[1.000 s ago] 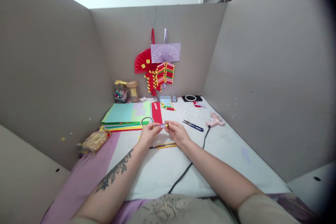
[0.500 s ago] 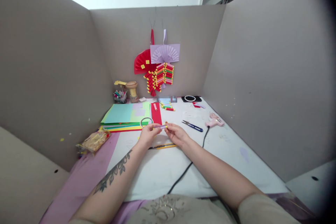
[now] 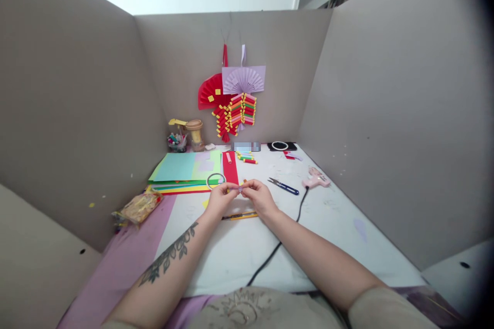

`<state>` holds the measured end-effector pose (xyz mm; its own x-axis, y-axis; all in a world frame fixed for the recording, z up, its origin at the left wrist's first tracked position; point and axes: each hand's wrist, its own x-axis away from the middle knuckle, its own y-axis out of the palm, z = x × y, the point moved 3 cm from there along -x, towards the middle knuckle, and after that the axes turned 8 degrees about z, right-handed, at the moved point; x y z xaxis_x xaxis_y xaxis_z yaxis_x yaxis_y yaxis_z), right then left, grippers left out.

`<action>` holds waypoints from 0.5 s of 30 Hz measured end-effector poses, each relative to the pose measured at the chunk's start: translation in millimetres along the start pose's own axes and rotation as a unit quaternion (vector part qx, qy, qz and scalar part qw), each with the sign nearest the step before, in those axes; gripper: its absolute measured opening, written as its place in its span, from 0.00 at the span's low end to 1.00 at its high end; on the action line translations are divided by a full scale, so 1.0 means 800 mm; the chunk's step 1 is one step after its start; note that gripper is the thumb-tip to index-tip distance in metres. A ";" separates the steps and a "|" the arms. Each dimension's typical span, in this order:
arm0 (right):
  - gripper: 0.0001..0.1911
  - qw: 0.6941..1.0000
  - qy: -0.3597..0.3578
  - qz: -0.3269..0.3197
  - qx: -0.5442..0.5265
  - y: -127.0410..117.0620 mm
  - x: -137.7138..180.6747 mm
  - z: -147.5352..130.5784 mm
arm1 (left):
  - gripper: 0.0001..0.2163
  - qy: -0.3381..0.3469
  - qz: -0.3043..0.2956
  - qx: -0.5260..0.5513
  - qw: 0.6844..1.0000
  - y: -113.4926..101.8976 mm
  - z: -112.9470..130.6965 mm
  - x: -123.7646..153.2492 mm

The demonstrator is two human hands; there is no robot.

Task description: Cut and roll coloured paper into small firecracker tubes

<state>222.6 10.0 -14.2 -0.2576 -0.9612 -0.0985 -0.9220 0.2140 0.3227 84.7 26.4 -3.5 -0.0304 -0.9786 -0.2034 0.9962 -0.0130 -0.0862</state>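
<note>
Over the middle of the table, my left hand (image 3: 223, 199) and my right hand (image 3: 260, 197) meet fingertip to fingertip. Both pinch a small purple paper roll (image 3: 240, 189), mostly covered by the fingers. Beneath the wrists lie a craft knife and a yellow pencil (image 3: 241, 215). Just behind my left hand is a roll of tape (image 3: 215, 181). Several finished paper rolls (image 3: 247, 157) in red, green and yellow lie farther back, near a red paper strip (image 3: 230, 167) with a pink roll on it.
Coloured paper sheets (image 3: 185, 167) are stacked at left, behind a plastic packet (image 3: 141, 205). Blue thread snips (image 3: 283, 186) and a pink glue gun (image 3: 316, 180) with a black cord lie right. Paper fan decorations (image 3: 244, 80) hang on the grey back panel. A lidded cup (image 3: 195, 133) stands at the back.
My fingers have closed in nearer together, so less of the purple roll shows. My right hand has shifted slightly left over it.
</note>
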 end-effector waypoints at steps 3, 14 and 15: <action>0.04 1.000 -0.001 0.005 -0.004 -0.001 0.000 0.003 | 0.07 -0.001 0.003 0.001 1.000 0.001 -0.002 0.001; 0.03 1.000 0.010 0.006 -0.002 -0.001 0.000 0.003 | 0.08 -0.027 0.001 0.038 0.999 0.000 -0.011 -0.003; 0.03 1.000 0.013 0.009 -0.003 -0.001 0.000 0.003 | 0.08 -0.030 0.001 0.040 0.999 0.000 -0.011 -0.003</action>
<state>222.3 10.3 -16.7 -0.2667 -0.9613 -0.0689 -0.9155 0.2304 0.3298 84.5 30.8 -11.4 -0.0252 -0.9891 -0.1452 0.9997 -0.0245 -0.0070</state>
